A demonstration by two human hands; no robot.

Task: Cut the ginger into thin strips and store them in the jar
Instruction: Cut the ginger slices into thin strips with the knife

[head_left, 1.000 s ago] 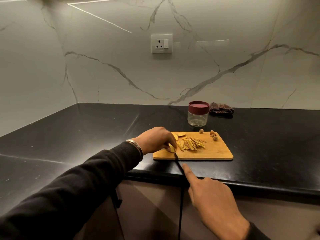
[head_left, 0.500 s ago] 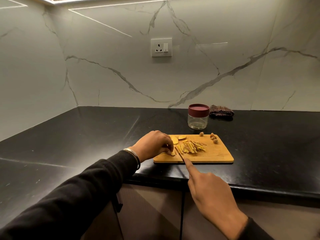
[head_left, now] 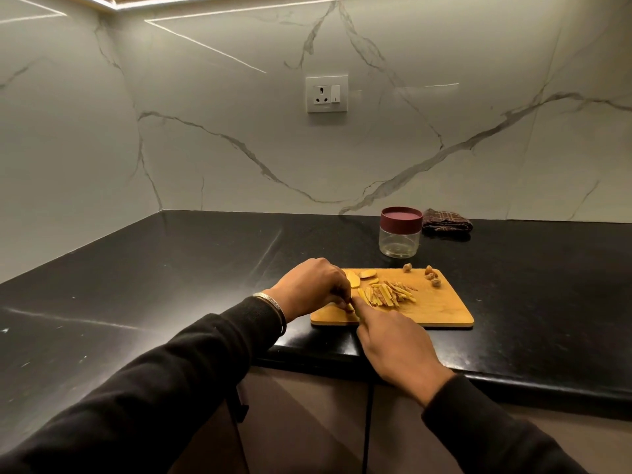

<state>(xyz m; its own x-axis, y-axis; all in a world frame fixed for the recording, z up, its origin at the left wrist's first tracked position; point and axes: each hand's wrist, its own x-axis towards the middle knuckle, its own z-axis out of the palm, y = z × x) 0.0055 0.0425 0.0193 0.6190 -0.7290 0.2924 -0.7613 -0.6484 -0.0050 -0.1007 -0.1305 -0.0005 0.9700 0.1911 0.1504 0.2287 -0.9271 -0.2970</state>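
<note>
no lettering, brand name, label or number could be read anywhere in the kitchen view. the maroon-lidded jar (head_left: pixel 399 236) carried no legible label, and the wall socket (head_left: pixel 327 94) showed only its pin holes and a switch, without markings that could be made out. the wooden cutting board (head_left: pixel 441 307) bore no print.

We see a black stone worktop (head_left: pixel 171 268) running into the left corner, white veined marble walls (head_left: pixel 239 131) behind, a socket (head_left: pixel 326 94) centred, strip light (head_left: pixel 102 0) glowing above, brown cabinet fronts (head_left: pixel 307 422) below.
</note>
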